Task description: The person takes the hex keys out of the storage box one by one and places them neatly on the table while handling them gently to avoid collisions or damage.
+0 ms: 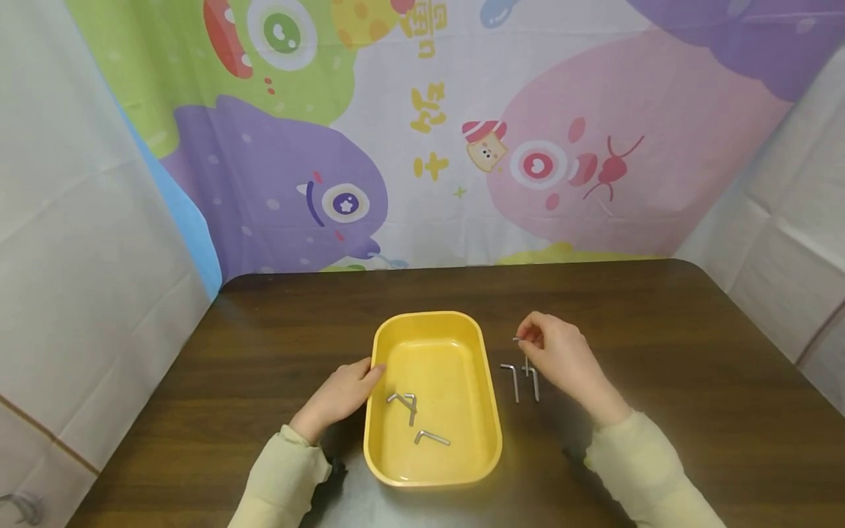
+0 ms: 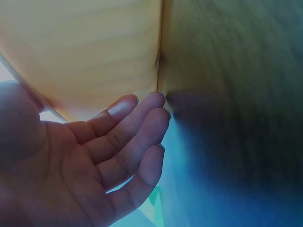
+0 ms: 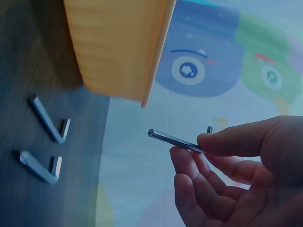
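Note:
A yellow plastic tray [image 1: 432, 484] lies in the middle of the table. My left hand [image 1: 345, 392] holds its left side, the thumb over the rim and the bent fingers [image 2: 151, 127] against the outer wall. To the right of the tray, my right hand [image 1: 561, 352] pinches an Allen key [image 3: 173, 140] between thumb and fingertips, raised above the table. Below it on the tabletop lie two more L-shaped metal Allen keys, one nearer the tray [image 1: 515, 385] and one beside it [image 1: 535, 385]. Inside the tray are three others, including one near the front [image 1: 432, 438].
The dark wood-grain table [image 1: 277, 315] has rounded back corners. Behind it hangs a cloth printed with cartoon monsters [image 1: 449, 220]. Pale panels stand at the left [image 1: 79, 183] and right.

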`<action>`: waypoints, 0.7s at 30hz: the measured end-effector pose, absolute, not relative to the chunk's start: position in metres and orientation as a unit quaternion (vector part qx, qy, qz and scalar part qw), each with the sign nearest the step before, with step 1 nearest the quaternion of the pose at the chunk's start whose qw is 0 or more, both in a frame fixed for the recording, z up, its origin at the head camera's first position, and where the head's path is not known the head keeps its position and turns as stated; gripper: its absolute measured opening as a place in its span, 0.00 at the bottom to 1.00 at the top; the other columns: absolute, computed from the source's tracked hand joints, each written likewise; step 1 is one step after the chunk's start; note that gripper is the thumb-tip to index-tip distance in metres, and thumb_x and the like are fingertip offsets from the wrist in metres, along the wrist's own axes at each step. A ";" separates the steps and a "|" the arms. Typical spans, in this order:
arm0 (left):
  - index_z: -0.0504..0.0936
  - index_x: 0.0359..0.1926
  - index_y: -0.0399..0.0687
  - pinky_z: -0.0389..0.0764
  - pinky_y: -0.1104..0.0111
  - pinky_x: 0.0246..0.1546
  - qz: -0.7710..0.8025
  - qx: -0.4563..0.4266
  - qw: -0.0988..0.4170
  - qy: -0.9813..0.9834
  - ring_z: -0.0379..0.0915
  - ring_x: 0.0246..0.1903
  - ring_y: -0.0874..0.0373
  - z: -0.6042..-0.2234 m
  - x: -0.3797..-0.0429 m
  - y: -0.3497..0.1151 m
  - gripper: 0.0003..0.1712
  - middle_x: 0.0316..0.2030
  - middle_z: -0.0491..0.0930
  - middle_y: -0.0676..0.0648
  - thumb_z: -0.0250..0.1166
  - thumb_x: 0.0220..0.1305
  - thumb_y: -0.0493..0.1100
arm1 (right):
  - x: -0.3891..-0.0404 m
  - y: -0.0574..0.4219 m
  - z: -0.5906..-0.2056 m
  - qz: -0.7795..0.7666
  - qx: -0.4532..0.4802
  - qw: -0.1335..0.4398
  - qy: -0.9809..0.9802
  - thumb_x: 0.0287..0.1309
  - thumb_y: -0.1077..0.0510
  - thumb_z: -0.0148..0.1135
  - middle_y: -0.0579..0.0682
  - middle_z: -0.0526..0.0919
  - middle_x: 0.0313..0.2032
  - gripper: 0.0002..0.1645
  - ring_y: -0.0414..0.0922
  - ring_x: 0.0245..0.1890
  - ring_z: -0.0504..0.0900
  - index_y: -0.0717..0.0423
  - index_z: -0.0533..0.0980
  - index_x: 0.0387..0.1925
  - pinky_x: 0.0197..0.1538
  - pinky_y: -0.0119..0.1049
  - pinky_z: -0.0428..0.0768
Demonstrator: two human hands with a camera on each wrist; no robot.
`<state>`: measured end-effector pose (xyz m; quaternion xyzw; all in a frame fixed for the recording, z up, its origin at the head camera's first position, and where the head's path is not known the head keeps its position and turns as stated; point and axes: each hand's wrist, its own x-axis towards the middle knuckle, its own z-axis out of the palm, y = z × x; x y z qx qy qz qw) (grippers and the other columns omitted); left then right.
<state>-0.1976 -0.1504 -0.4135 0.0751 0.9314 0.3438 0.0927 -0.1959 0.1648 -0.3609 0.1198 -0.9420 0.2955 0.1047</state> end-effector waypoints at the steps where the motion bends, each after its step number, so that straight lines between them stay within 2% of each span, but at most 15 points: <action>1: 0.76 0.47 0.45 0.73 0.61 0.40 0.345 0.074 0.093 0.931 0.73 0.31 0.60 -0.413 -0.198 -0.150 0.19 0.32 0.79 0.50 0.48 0.67 0.52 | -0.197 0.166 -0.362 0.293 0.118 0.106 -0.943 0.49 0.65 0.61 0.47 0.77 0.24 0.03 0.42 0.25 0.73 0.56 0.75 0.29 0.32 0.36 0.71; 9: 0.76 0.49 0.46 0.73 0.59 0.42 0.347 0.070 0.092 0.931 0.74 0.33 0.60 -0.414 -0.198 -0.150 0.20 0.35 0.80 0.50 0.48 0.67 0.52 | -0.203 0.177 -0.367 0.279 0.101 0.096 -0.950 0.49 0.64 0.60 0.47 0.77 0.23 0.03 0.42 0.23 0.72 0.58 0.75 0.29 0.30 0.36 0.68; 21: 0.75 0.49 0.45 0.73 0.59 0.43 0.343 0.075 0.091 0.932 0.74 0.34 0.59 -0.412 -0.197 -0.150 0.20 0.35 0.80 0.49 0.48 0.67 0.52 | -0.211 0.190 -0.377 0.260 0.078 0.045 -0.962 0.51 0.62 0.60 0.49 0.76 0.23 0.03 0.44 0.24 0.72 0.58 0.74 0.29 0.30 0.38 0.69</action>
